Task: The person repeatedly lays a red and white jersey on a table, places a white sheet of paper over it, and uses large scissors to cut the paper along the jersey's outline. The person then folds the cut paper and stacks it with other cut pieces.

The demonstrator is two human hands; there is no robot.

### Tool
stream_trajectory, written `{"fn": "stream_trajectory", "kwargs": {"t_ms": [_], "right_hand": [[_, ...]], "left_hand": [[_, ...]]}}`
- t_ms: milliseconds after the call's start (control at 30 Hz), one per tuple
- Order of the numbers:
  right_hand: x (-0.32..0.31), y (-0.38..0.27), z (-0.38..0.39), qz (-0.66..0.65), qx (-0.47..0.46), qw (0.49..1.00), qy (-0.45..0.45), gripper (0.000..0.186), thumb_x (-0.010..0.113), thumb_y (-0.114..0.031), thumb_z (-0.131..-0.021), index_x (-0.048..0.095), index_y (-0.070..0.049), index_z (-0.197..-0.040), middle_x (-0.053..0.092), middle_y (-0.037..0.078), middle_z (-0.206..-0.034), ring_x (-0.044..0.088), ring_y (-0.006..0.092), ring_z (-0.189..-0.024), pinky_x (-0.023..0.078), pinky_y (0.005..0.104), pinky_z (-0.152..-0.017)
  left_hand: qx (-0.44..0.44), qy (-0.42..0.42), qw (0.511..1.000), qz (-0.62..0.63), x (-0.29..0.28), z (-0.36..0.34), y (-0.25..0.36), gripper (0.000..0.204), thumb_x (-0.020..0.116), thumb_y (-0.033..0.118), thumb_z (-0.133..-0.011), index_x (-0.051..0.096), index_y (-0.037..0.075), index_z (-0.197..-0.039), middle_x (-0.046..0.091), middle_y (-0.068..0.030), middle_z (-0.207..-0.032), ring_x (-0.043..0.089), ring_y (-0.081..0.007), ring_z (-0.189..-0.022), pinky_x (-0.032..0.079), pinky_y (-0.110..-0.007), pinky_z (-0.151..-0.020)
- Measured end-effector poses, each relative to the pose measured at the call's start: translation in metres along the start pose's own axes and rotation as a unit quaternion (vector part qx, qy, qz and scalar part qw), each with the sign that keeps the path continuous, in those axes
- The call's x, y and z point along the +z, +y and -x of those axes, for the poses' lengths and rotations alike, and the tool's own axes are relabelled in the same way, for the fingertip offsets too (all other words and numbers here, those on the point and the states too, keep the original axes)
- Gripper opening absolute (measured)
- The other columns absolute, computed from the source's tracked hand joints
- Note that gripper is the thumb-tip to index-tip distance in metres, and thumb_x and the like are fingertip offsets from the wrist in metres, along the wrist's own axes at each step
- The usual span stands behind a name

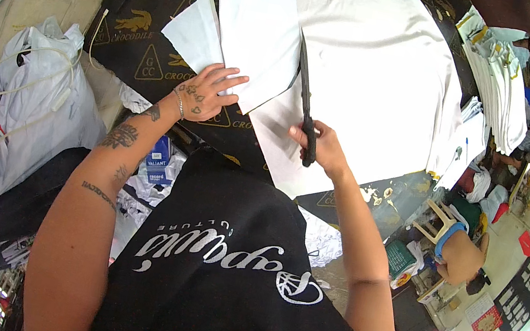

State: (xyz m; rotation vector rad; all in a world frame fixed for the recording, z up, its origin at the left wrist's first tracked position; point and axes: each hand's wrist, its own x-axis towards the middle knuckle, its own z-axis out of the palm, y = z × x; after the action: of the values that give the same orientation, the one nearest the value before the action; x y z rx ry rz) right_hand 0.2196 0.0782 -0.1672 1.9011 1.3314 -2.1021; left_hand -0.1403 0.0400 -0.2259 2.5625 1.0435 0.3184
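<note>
Nearest, at lower left: white plastic bag (38,109) stuffed with white cloth (contents bulging). Further up, left hand (203,93) lying flat, fingers (231,80) spread, pressing the white fabric piece (258,33) on the counter (139,41). Right hand (323,148) raised, fingers curled tight round the handles of black scissors (305,106), blades pointing away along the fabric's edge. Beyond, wide white cloth (378,65); far right, folded white stack (499,85).
</note>
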Motion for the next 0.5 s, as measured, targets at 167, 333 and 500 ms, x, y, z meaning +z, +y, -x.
{"fn": "stream_trajectory", "kwargs": {"t_ms": [167,333,500], "right_hand": [[-0.017,-0.037,-0.027,0.041,-0.08,0.996,0.013,0.081,0.082,-0.067,-0.084,0.063,0.002,-0.122,0.06,0.004,-0.08,0.061,0.013,-0.067,0.049,0.0276,-0.058],[-0.021,-0.072,-0.046,-0.003,-0.053,0.998,0.025,0.077,0.091,-0.062,-0.076,0.067,0.004,-0.11,0.06,0.002,-0.072,0.059,0.0119,-0.06,0.049,0.0263,-0.055],[-0.027,-0.103,-0.068,0.036,-0.042,0.998,0.013,0.083,0.089,-0.067,-0.076,0.066,0.005,-0.109,0.06,0.002,-0.075,0.059,0.0103,-0.06,0.05,0.0262,-0.055]], "left_hand": [[0.008,0.001,1.0,0.0,0.001,-0.002,-0.003,0.039,0.076,0.016,-0.078,0.067,0.015,-0.116,0.038,-0.0102,-0.167,0.033,-0.0341,-0.154,0.03,-0.055,-0.125],[0.001,-0.008,1.0,-0.007,0.001,-0.001,-0.002,0.039,0.075,0.016,-0.078,0.067,0.016,-0.116,0.04,-0.0106,-0.166,0.036,-0.0332,-0.152,0.032,-0.054,-0.124],[-0.005,-0.001,1.0,0.005,0.001,-0.002,-0.003,0.037,0.074,0.015,-0.077,0.067,0.016,-0.114,0.042,-0.0101,-0.165,0.04,-0.0318,-0.15,0.034,-0.053,-0.121]]}}
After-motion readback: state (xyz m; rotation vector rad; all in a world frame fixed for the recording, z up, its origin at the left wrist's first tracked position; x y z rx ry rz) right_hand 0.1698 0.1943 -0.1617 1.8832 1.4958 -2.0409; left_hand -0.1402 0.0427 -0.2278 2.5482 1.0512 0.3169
